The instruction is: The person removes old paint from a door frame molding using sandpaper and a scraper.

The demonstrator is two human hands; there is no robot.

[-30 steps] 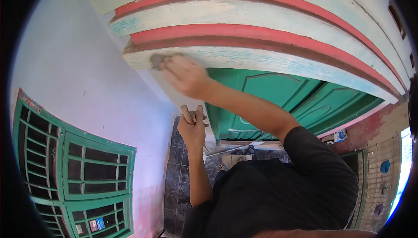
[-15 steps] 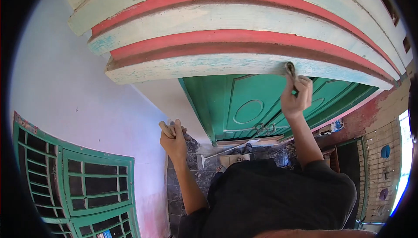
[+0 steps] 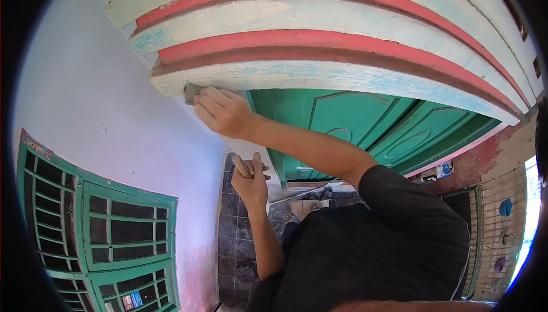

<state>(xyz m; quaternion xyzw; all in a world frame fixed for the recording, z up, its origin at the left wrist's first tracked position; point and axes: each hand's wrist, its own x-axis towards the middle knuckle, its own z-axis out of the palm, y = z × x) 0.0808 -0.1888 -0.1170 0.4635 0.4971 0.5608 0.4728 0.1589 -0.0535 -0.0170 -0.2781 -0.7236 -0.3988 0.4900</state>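
My right hand is raised across to the left end of the lowest white beam. Pinched in its fingers is a folded grey piece of what looks like sandpaper, pressed against the beam's lower front edge. Worn blue patches show through the white paint there. Below, near the pale wall, my left hand is held up with fingers curled. A tan, dusty shape shows at its fingertips, and I cannot make out whether it is an object or a finger.
Above the beam run more white ledges with red bands between them. A green double door stands behind my right arm. On the left is a green barred window. Dark floor tiles lie below, with a sandal on them.
My right hand has swept left along the beam with the folded piece, from the right part to the left end. My left hand has shifted slightly right in view.
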